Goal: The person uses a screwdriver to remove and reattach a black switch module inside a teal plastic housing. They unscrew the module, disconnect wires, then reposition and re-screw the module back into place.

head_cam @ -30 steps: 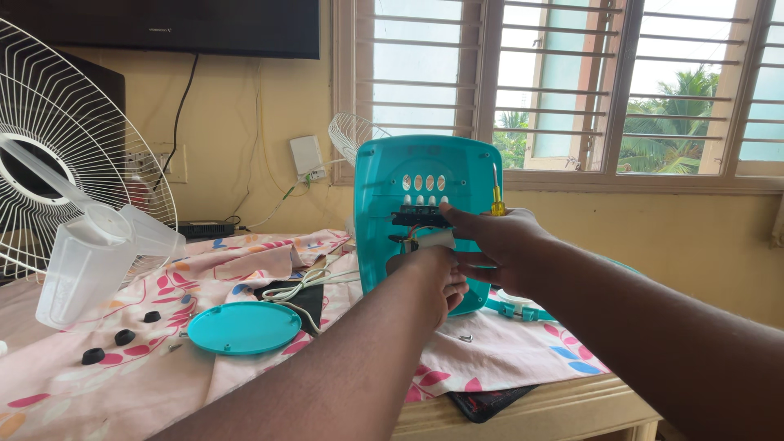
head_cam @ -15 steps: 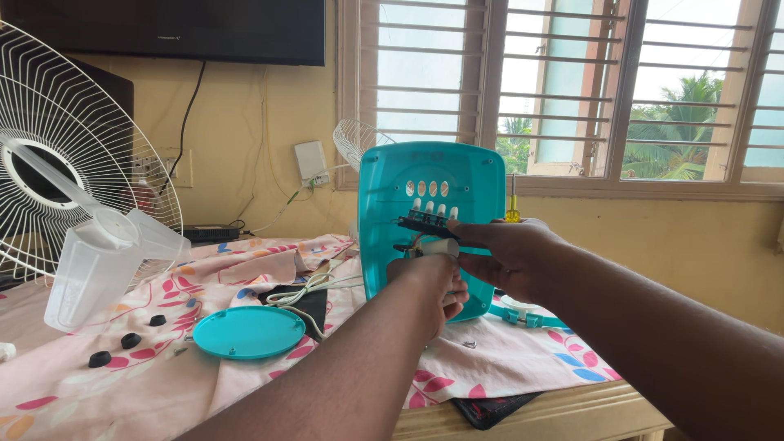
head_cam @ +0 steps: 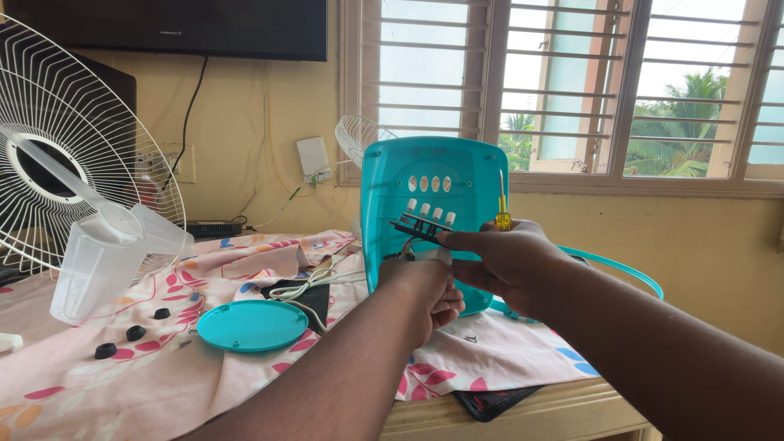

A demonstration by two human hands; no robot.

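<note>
A teal fan base shell [head_cam: 441,175] stands upright on the table, its hollow inside facing me, with four oval button holes near the top. My right hand [head_cam: 500,260] holds a black switch board with white push buttons [head_cam: 425,222] in front of the shell, and a yellow-handled screwdriver [head_cam: 503,204] sticks up from the same fist. My left hand [head_cam: 425,287] is closed just below the switch board, at the wires hanging from it; what it grips is hidden.
A round teal cover plate [head_cam: 251,324] lies on the flowered cloth [head_cam: 163,359]. Three black knobs [head_cam: 135,332] sit to its left. A white fan grille with clear blades [head_cam: 77,163] stands at the left. White cable [head_cam: 314,282] runs behind the plate.
The switch board has come away from the button holes and now sits lower and tilted. Both hands have shifted slightly down and to the right in front of the shell.
</note>
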